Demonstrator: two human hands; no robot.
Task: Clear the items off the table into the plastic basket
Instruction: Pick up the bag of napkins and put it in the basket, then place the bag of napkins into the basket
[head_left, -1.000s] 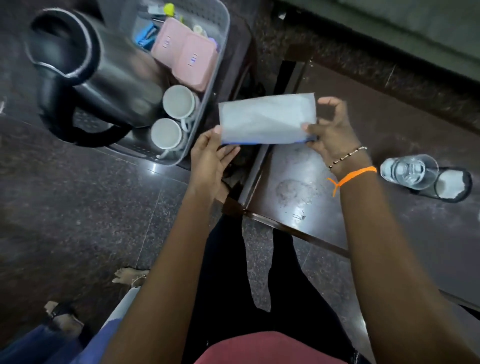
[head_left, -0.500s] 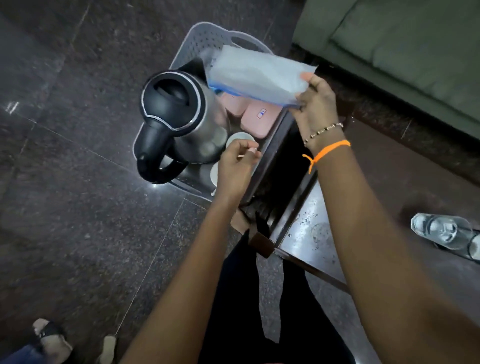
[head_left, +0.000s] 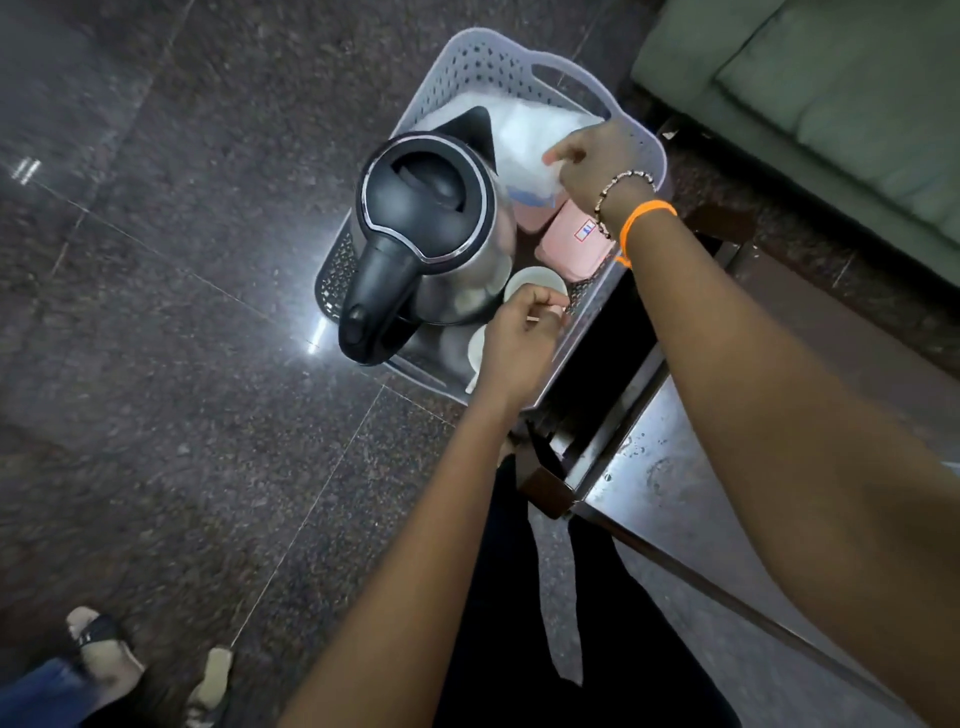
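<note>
A grey perforated plastic basket stands on the floor beside the table. Inside it are a steel kettle with a black lid, two white cups, pink boxes and a pale plastic packet. My right hand reaches into the far end of the basket and pinches the packet, which lies low among the other items. My left hand hovers over the cups at the near end, fingers curled; whether it grips anything is unclear.
The dark glossy table runs along the right, its corner near my legs. A green sofa sits at the upper right. Another person's sandalled feet stand at the lower left on the dark stone floor.
My right hand carried the packet from above the table over to the basket and lowered it inside. My left hand let go of the packet and moved over the cups.
</note>
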